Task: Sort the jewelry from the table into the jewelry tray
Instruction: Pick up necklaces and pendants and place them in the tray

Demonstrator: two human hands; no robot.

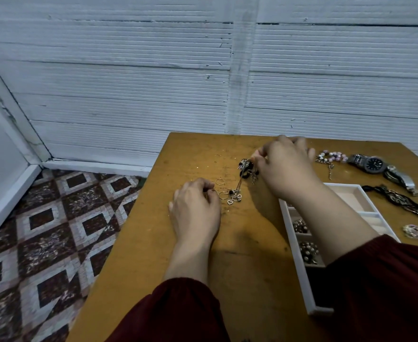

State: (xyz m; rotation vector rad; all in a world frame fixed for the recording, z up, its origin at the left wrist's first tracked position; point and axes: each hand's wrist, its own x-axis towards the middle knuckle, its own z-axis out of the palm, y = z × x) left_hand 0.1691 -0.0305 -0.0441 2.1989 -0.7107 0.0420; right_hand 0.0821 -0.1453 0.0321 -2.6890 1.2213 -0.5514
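Observation:
A tangle of dangling jewelry [246, 167] with dark stones and small heart charms [235, 198] hangs from my right hand [285, 165], which pinches it just above the wooden table [240, 255]. My left hand [195, 208] rests on the table with curled fingers pinching a thin gold ring [214, 191]. Two more gold rings [219, 181] lie beside it. The white jewelry tray [301, 280] sits at the right under my right forearm; two of its compartments hold beaded pieces [308, 251].
Along the table's right side lie a pink bead bracelet [332, 155], a dark-faced metal watch [373, 164], a second metal watch band [400, 178], a dark braided necklace [400, 199] and a small round ornament [412, 230]. Patterned floor tiles lie left of the table edge.

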